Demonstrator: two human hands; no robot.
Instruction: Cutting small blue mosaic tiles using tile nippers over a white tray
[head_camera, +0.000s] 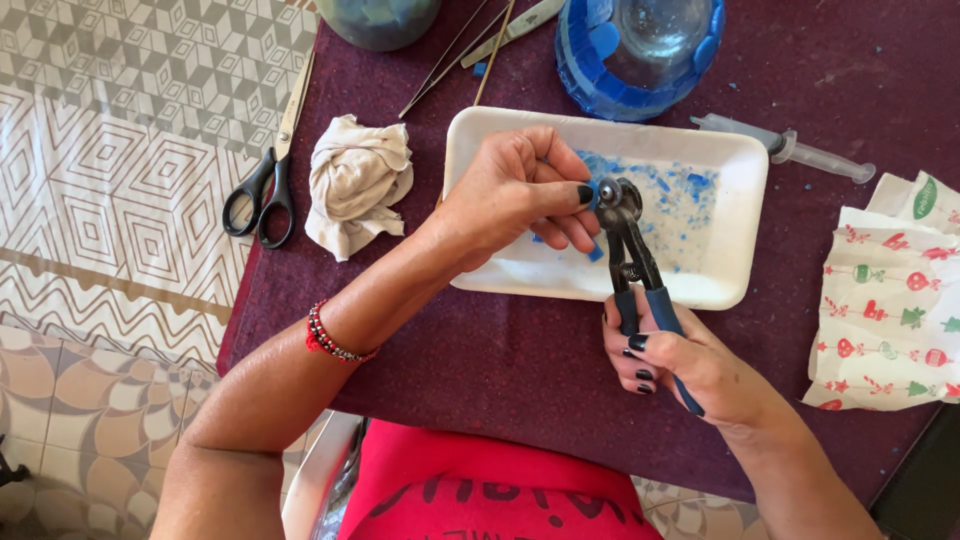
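My right hand (690, 365) grips the blue handles of wheeled tile nippers (628, 240), whose metal jaws point up over a white foam tray (725, 165). My left hand (520, 190) pinches a small blue tile piece (593, 196) right at the nipper jaws. A second blue chip (595, 253) shows under my left fingers. Blue tile fragments (675, 195) lie scattered in the tray. The tray sits on a dark maroon tablecloth (480, 350).
Black-handled scissors (265, 180) and a crumpled beige rag (355, 180) lie left of the tray. Behind it stand a glass jar partly covered in blue tiles (640, 50), tweezers and sticks (470, 50). A syringe (790, 148) and patterned paper napkin (890, 300) lie right.
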